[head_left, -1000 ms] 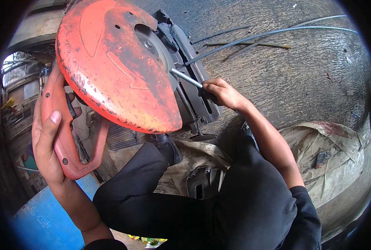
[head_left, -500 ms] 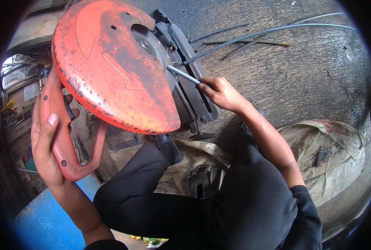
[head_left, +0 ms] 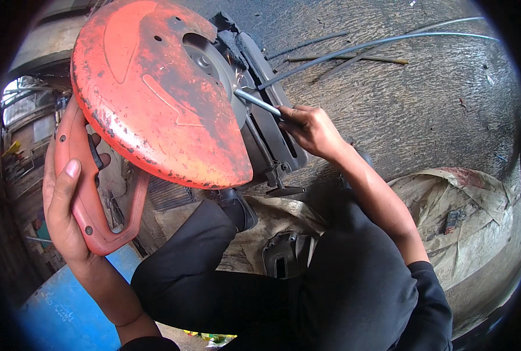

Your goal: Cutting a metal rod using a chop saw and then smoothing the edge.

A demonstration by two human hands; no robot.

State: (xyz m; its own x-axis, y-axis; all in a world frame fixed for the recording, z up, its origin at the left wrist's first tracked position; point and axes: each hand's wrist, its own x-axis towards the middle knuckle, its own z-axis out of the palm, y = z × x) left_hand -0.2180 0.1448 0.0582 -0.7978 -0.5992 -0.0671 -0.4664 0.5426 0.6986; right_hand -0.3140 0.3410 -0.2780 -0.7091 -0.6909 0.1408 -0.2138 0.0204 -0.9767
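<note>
My left hand (head_left: 64, 205) is wrapped round the red handle (head_left: 83, 187) of a chop saw, its fingers passing behind by the black trigger. The saw's worn orange-red guard (head_left: 155, 99) covers most of the grey cutting disc (head_left: 222, 73). Between thumb and fingers, my right hand (head_left: 314, 130) grips a short grey metal rod (head_left: 260, 103). The rod's far end meets the disc's edge, where small sparks show. Below the rod lies the saw's dark base (head_left: 281, 137) with a threaded vise screw (head_left: 259, 140).
Long metal rods (head_left: 383, 42) lie on the rough floor at the upper right. A crumpled tarp (head_left: 447, 216) spreads at the right, with a small dark object on it. A black welding mask (head_left: 284, 257) rests between my legs. Something blue (head_left: 67, 304) stands at the lower left.
The saw's guard and handle have shifted very slightly left. My right hand has turned a little on the rod, and the sparks at the disc are brighter.
</note>
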